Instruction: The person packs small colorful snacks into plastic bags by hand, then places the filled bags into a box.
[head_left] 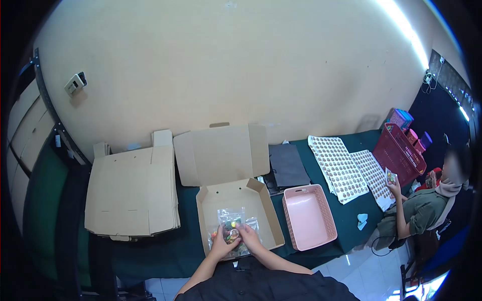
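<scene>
Item: clear plastic zip bag [231, 220], small and rectangular, transparent. It is packed with small round pieces in mixed colours: orange, green, yellow and red. The single pieces are too small to identify.

Location: inside the open brown cardboard box [216, 198], on the box floor near its front edge. The lid flap is folded back against the wall.

Handling: left hand [219, 247] and right hand [249, 236] meet over the bag's lower half, fingers drawn together and pinching the plastic from either side.

Surroundings:
- Dark green table covering [165, 246], under the box.
- Stack of flat unfolded cardboard blanks [133, 193], left of the box.
- Pink perforated plastic basket [326, 215], just right of the box.
- Flat black paper bag [288, 165], behind the basket.
- Two white sheets of round stickers [341, 168], further right.
- Red plastic crate [404, 148], at the far right corner.
- Seated co-worker's hand [395, 188], holding a small card, well apart from the box.
</scene>
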Demonstrator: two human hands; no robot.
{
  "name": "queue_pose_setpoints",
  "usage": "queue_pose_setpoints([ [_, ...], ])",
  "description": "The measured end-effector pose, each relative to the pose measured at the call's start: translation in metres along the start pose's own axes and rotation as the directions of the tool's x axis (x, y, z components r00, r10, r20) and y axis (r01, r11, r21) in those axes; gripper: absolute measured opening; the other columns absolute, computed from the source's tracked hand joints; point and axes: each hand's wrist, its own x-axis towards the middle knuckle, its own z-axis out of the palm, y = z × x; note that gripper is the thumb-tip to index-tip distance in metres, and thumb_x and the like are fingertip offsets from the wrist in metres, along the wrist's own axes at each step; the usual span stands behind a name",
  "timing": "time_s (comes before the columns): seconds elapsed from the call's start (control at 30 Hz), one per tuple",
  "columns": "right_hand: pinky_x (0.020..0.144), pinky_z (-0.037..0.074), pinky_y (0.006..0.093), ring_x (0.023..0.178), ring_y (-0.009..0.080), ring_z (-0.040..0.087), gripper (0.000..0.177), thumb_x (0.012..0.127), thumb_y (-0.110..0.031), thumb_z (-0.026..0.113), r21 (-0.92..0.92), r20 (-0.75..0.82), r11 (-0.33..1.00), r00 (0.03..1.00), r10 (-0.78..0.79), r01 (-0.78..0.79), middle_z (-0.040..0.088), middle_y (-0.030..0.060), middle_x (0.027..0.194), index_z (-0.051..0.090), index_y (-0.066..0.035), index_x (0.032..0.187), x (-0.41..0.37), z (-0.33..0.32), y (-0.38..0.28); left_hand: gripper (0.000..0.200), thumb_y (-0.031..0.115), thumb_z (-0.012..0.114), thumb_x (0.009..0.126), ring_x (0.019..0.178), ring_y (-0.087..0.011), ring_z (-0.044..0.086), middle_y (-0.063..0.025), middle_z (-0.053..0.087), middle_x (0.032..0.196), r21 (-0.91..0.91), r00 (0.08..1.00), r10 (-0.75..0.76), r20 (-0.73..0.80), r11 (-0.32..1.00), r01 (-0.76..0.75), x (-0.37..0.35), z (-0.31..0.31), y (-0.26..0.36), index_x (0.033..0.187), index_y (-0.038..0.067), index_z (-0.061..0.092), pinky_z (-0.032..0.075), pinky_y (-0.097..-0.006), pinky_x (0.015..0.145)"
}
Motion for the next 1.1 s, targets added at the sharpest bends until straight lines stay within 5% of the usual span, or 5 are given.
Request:
queue_pose_setpoints([
  [0.17, 0.056, 0.041, 0.0186, 0.065, 0.0058, 0.052, 0.031, 0.085, -0.03, 0.054, 0.054, 0.031, 0.998, 0.999, 0.033, -0.035, 0.056, -0.0003, 0.079, 0.052, -0.004, 0.102, -0.005, 0.001, -0.009, 0.072, 0.023, 0.07, 0.07, 0.091, -0.0214, 0.053, -0.0157, 0.052, 0.099, -0.387, 0.987, -0.163, 0.015, 0.909, 0.156, 0.007, 0.006, -0.03, 0.124, 0.0, 0.029, 0.044, -0.0317, 0.076],
  [0.53, 0.058, 0.043, 0.0182, 0.069, 0.0075, 0.055, 0.026, 0.087, -0.027, 0.051, -0.035, 0.093, 0.999, 0.995, -0.023, 0.026, 0.057, 0.0012, 0.082, 0.05, -0.005, 0.102, -0.006, 0.005, -0.008, 0.072, 0.021, 0.07, 0.07, 0.091, -0.0201, 0.053, -0.0151, 0.052, 0.1, -0.355, 0.993, -0.108, 0.052, 0.927, 0.119, 0.004, -0.002, -0.013, 0.125, 0.002, 0.028, 0.046, -0.0315, 0.076],
  [0.7, 0.056, 0.04, 0.0174, 0.065, 0.0052, 0.052, 0.028, 0.086, -0.025, 0.054, 0.181, -0.011, 0.983, 0.999, 0.033, -0.031, 0.057, 0.0008, 0.082, 0.048, -0.005, 0.104, -0.008, 0.005, -0.012, 0.063, 0.02, 0.064, 0.076, 0.083, -0.0166, 0.056, -0.0132, 0.053, 0.099, -0.031, 0.981, 0.192, -0.02, 0.981, -0.192, 0.0, 0.001, -0.008, 0.125, 0.001, 0.028, 0.048, -0.0262, 0.067],
  [0.77, 0.058, 0.041, 0.0175, 0.069, 0.0052, 0.052, 0.029, 0.085, -0.024, 0.054, 0.126, 0.05, 0.992, 0.999, -0.004, -0.002, 0.057, 0.0014, 0.086, 0.047, -0.004, 0.107, -0.013, 0.006, -0.014, 0.051, 0.021, 0.059, 0.081, 0.075, -0.0137, 0.056, -0.0109, 0.055, 0.094, -0.368, 0.994, -0.11, -0.004, 0.925, 0.101, 0.005, 0.002, -0.013, 0.121, 0.001, 0.034, 0.047, -0.0218, 0.055],
  [1.1, 0.064, 0.043, 0.019, 0.08, 0.0053, 0.051, 0.03, 0.087, -0.024, 0.051, 0.065, 0.045, 0.997, 0.998, 0.035, -0.038, 0.055, -0.0011, 0.093, 0.047, -0.007, 0.111, -0.007, 0.001, -0.003, 0.037, 0.029, 0.046, 0.089, 0.061, -0.0098, 0.053, -0.0089, 0.054, 0.084, -0.441, 0.99, -0.123, -0.071, 0.894, 0.08, 0.01, 0.007, -0.022, 0.114, 0.001, 0.042, 0.044, -0.0198, 0.044],
])
